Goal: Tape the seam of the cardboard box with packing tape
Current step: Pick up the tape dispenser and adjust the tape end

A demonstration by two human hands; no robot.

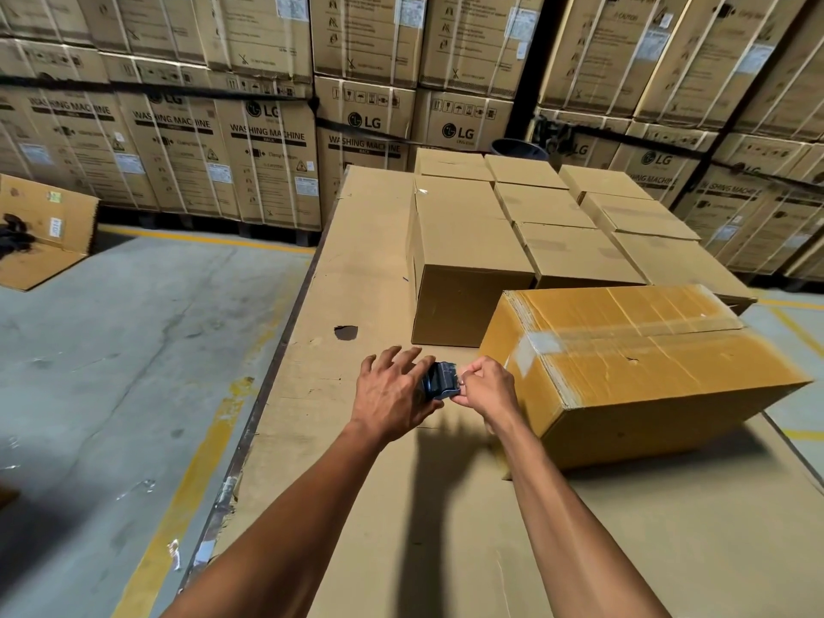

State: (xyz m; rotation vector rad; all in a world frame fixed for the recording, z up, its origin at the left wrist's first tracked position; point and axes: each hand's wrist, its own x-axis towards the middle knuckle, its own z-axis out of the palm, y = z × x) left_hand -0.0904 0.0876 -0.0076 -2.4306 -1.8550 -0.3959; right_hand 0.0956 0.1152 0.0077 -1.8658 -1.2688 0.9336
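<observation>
A brown cardboard box (pixel 646 372) lies on the cardboard-covered table at the right, its top seam bearing clear tape with a whitish patch at the near left corner. Just left of that corner I hold a dark blue tape dispenser (pixel 439 380) between both hands. My left hand (pixel 392 394) wraps it from the left, fingers spread over its top. My right hand (pixel 486 388) pinches at its right side, fingertips closed on the tape end or the dispenser's edge; which one is too small to tell.
The table (pixel 356 506) is covered in flat cardboard with a dark hole (pixel 346 332). Several plain closed boxes (pixel 535 225) stand in rows behind. Stacked washing machine cartons (pixel 223 140) wall the back. Concrete floor with yellow lines (pixel 133 372) lies left.
</observation>
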